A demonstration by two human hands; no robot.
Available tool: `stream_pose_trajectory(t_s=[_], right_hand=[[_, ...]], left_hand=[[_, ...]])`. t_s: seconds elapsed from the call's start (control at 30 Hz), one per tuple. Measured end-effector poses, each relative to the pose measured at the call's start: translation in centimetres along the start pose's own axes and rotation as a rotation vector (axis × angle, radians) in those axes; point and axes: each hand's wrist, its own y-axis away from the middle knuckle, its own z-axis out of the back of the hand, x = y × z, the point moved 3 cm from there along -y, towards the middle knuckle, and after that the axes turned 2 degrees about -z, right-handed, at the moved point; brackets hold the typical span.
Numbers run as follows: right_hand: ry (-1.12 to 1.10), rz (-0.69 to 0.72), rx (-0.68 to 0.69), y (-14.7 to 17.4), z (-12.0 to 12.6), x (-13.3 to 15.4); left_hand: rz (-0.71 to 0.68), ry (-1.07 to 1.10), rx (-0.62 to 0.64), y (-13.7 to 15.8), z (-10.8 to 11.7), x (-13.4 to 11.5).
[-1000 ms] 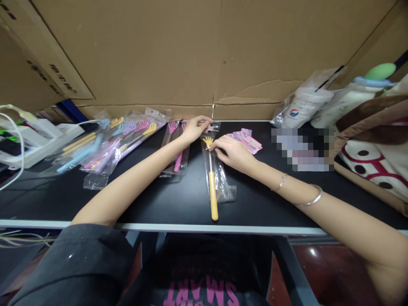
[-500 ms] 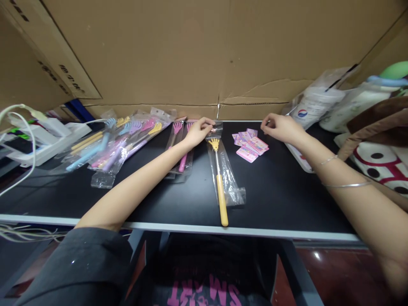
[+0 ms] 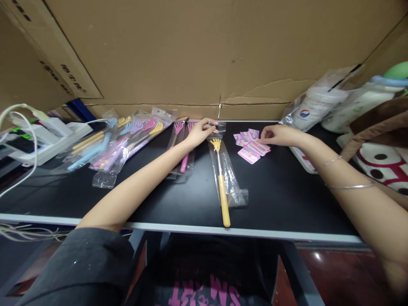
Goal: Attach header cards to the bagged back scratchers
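A yellow back scratcher (image 3: 224,199) with a hand-shaped head lies on the black table, its handle end near the front edge. Partly beneath it is a clear plastic bag (image 3: 234,187). My left hand (image 3: 201,131) is closed at the top of this bag, thumb and fingers pinching its upper flap above the scratcher's head. To the right lies a loose pile of small pink and purple cards (image 3: 249,154). My right hand (image 3: 280,135) reaches the pile's right edge with curled fingers; whether a card is between the fingertips is hidden.
Pink back scratchers (image 3: 184,163) in bags lie beside my left forearm. Several more bagged ones (image 3: 111,151) are heaped farther left, near a white power strip (image 3: 47,142). A bagged Pepsi cup (image 3: 318,106) and a bottle (image 3: 357,108) stand right. A cardboard wall (image 3: 178,55) rises behind.
My right hand has moved left and slightly down, from beside the cards to their right edge. My left hand stays at the bag's top. The view has shifted slightly.
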Motion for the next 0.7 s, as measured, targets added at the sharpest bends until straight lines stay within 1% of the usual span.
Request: stream_pose_trajectory(t_s=[0.17, 0.33, 0.57, 0.7], right_hand=[[-0.097, 0.034, -0.022, -0.1, -0.2, 0.0], [-0.249, 0.088, -0.036, 0.1, -0.3, 0.8], [-0.468, 0.166, -0.133, 0.6, 0.6, 2.1], [-0.518, 0.184, -0.18, 0.9, 0.7, 3.0]], left_hand=[[0.023, -0.012, -0.018, 0.1, 0.1, -0.3], [0.002, -0.027, -0.005, 0.0, 0.2, 0.0], [0.004, -0.016, -0.002, -0.1, 0.2, 0.3], [0.021, -0.001, -0.008, 0.1, 0.1, 0.1]])
